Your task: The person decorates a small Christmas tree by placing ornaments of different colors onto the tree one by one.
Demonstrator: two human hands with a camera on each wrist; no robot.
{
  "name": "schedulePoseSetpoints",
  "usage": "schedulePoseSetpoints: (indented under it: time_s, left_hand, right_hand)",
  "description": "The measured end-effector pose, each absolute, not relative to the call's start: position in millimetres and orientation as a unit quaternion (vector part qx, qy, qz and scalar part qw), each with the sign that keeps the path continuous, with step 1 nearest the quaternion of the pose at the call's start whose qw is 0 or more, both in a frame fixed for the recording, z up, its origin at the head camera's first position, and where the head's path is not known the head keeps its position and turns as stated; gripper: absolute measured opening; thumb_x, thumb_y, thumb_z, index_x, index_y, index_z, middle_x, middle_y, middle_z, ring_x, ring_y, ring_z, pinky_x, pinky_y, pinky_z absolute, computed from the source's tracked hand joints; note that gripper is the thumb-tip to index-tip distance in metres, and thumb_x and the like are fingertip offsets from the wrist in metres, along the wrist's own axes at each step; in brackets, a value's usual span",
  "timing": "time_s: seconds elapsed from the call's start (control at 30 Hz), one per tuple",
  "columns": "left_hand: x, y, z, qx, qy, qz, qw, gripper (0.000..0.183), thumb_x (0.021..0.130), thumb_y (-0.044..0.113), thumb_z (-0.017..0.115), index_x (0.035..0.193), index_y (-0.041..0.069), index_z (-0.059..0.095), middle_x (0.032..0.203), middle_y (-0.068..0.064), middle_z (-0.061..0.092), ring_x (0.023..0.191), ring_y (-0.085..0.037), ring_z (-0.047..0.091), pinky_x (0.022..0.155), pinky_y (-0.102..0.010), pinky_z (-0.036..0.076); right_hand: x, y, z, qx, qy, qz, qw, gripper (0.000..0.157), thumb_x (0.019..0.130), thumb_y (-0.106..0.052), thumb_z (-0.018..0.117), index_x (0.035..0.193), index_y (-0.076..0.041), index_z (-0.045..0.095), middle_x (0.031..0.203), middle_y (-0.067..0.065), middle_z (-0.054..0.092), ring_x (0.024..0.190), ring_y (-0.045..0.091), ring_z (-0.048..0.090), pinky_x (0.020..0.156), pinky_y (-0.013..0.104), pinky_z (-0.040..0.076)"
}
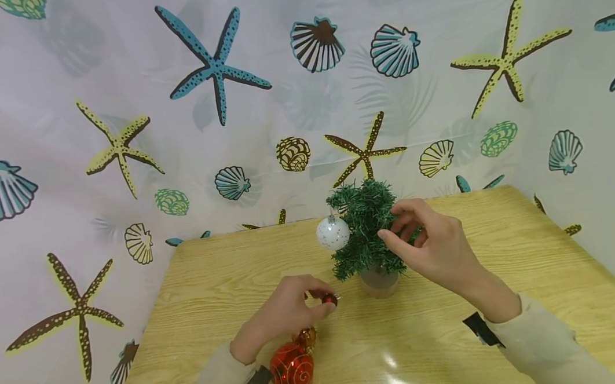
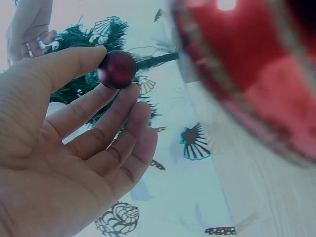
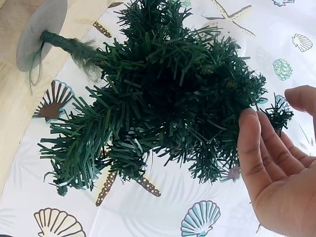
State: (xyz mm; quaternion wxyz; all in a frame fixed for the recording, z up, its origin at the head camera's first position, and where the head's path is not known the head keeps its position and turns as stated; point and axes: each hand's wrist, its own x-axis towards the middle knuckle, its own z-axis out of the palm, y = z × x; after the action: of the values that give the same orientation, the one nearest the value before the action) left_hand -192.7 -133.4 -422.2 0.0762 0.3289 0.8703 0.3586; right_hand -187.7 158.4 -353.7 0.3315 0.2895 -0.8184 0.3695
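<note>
Large red ball (image 1: 292, 369) with pale swirls is set nearest the camera, front part of the desk (image 1: 213, 278), closer to the left edge than the right. Small orange ball (image 1: 306, 336) is parked just beyond it; whether the two touch can't be told. Small dark red ball (image 2: 117, 69) is pinched by the left hand (image 1: 290, 307) between thumb and fingertips; it is held over the desk, in front and to the left of the tree's round pale base (image 1: 379, 285). Green tree (image 1: 366, 223) is stood upright on that base, about midway along the back edge and a bit in from it. White speckled ball (image 1: 333, 232) is hung on the tree's left side. Right hand (image 1: 435, 243) is held at the tree's right side, thumb and fingers apart, fingers bent; contact with the needles can't be confirmed. Both forearms are covered by light sleeves (image 1: 555, 341), a dark strap (image 1: 483, 329) worn at each wrist. Back and side edges are flanked by a white curtain (image 1: 277, 112) printed with starfish and shells.
</note>
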Motion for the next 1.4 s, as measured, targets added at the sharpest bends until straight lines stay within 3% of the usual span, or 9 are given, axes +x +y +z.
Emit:
schedulePoseSetpoints:
  time_s: [0.3, 0.53, 0.73, 0.97, 1.4]
  left_hand:
    - [-188, -131, -402, 0.338, 0.866, 0.366, 0.041, 0.022, 0.093, 0.027, 0.071, 0.113, 0.018, 0.075, 0.098, 0.014, 0.069, 0.088, -0.007, 0.062, 0.074, -0.027, 0.05]
    - [-185, -125, -386, 0.349, 0.859, 0.375, 0.01, 0.024, 0.091, 0.027, 0.074, 0.113, 0.018, 0.075, 0.098, 0.015, 0.069, 0.086, -0.007, 0.061, 0.073, -0.031, 0.053]
    - [-185, -118, -372, 0.368, 0.852, 0.371, -0.023, 0.022, 0.091, 0.027, 0.074, 0.112, 0.02, 0.075, 0.096, 0.015, 0.068, 0.083, -0.004, 0.06, 0.07, -0.028, 0.052]
    - [-185, -112, -356, 0.386, 0.837, 0.384, -0.058, 0.023, 0.092, 0.028, 0.073, 0.113, 0.019, 0.074, 0.096, 0.011, 0.068, 0.083, -0.01, 0.062, 0.069, -0.028, 0.053]
    - [-184, -102, -344, 0.405, 0.822, 0.388, -0.096, 0.024, 0.093, 0.026, 0.072, 0.115, 0.017, 0.074, 0.094, 0.011, 0.066, 0.084, -0.007, 0.06, 0.067, -0.029, 0.052]
  right_hand:
    - [-185, 158, -352, 0.304, -0.812, 0.369, 0.335, 0.046, 0.079, -0.005, 0.081, 0.119, -0.008, 0.06, 0.077, -0.011, 0.068, 0.057, 0.0, 0.056, 0.052, 0.017, 0.045]
    - [-181, 157, -351, 0.317, -0.81, 0.366, 0.332, 0.04, 0.081, -0.006, 0.078, 0.117, -0.007, 0.06, 0.075, -0.011, 0.066, 0.058, -0.001, 0.055, 0.053, 0.013, 0.044]
    - [-178, 154, -350, 0.333, -0.807, 0.364, 0.325, 0.036, 0.082, -0.005, 0.077, 0.114, -0.007, 0.061, 0.075, -0.013, 0.065, 0.059, -0.003, 0.055, 0.054, 0.013, 0.044]
    - [-174, 150, -351, 0.357, -0.802, 0.359, 0.319, 0.036, 0.083, -0.005, 0.076, 0.116, -0.01, 0.062, 0.076, -0.011, 0.067, 0.058, -0.002, 0.055, 0.053, 0.014, 0.044]
    - [-172, 142, -361, 0.407, -0.802, 0.321, 0.297, 0.022, 0.084, -0.009, 0.077, 0.102, -0.016, 0.068, 0.069, -0.017, 0.061, 0.057, -0.006, 0.05, 0.052, 0.013, 0.042]
